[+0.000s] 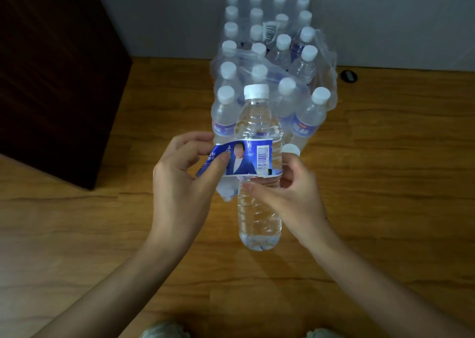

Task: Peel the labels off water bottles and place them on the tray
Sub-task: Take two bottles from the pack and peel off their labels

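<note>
1. Centre of the view: a clear water bottle (259, 183) with a white cap (256, 91) is held up above the wooden floor (385, 183), cap pointing away from the person
2. The left hand (185, 180) has the loose end of the blue label (244, 161) pinched between thumb and fingers, and that flap stands off the bottle to the left side
3. The rest of the label, the part with the barcode, lies flat against the bottle wall, so it is only partly off
4. The right hand (290, 196) is closed round the bottle's right side just below the label, with the index finger laid across the front
5. Behind the held bottle, a big pack of bottles (262, 54) sits in torn clear plastic wrap (326, 62), white caps in rows, running back to the pale wall (385, 16)
6. Off to the left stands a dark wooden cabinet (51, 67), well apart from the hands
7. No tray shows anywhere in this view
</note>
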### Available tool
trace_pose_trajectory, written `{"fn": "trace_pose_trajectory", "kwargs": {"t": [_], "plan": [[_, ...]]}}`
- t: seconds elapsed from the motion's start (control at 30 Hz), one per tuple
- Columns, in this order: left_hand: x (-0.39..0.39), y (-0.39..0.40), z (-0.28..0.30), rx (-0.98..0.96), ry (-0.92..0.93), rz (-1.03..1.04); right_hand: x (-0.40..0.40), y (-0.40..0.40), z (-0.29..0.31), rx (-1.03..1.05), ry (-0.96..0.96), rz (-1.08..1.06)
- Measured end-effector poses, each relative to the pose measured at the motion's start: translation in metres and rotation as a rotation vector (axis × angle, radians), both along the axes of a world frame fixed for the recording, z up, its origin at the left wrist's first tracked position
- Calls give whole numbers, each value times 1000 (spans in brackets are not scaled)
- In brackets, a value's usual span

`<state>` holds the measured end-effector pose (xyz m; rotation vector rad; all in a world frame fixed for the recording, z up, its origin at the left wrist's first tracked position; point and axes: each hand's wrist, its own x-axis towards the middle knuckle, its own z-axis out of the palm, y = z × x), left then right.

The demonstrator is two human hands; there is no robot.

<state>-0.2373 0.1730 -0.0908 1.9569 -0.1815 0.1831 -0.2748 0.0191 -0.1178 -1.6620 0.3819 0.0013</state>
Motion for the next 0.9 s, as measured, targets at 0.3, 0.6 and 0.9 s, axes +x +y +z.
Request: {"fn": "trace_pose_trajectory", "kwargs": {"t": [0.3, 0.6, 0.9], "plan": [[-5, 3, 10, 81, -224, -82, 6, 0, -2, -62, 24, -39], [-13, 7, 10, 268, -535, -216, 10, 3, -2, -126, 100, -22], [0, 8, 11, 147, -255, -76, 11, -9, 3, -78, 30, -51]]}}
